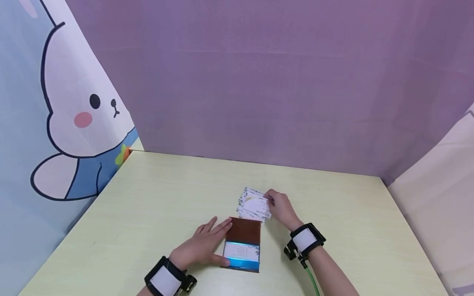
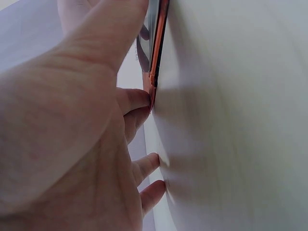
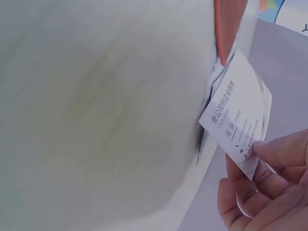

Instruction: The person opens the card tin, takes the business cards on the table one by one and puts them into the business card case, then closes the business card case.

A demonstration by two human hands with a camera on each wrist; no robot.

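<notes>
Green table (image 1: 155,197): your left hand (image 1: 201,246) lies flat, steadying the open case (image 1: 242,243), while your right hand (image 1: 282,209) pinches a card (image 1: 257,205) off the pile (image 1: 247,213).

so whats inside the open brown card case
The card case holds a light card with a blue edge in its lower half; any cards beneath it are covered. The lid's brown inside looks bare. The left hand rests against its side.

Count on the table (image 1: 155,197): one case, one pile of cards, two hands.
One brown card case (image 1: 243,244) lies open near the front edge; one loose pile of cards (image 1: 253,205), too fanned to number, sits just behind it; left hand (image 1: 201,246), right hand (image 1: 281,207).
</notes>
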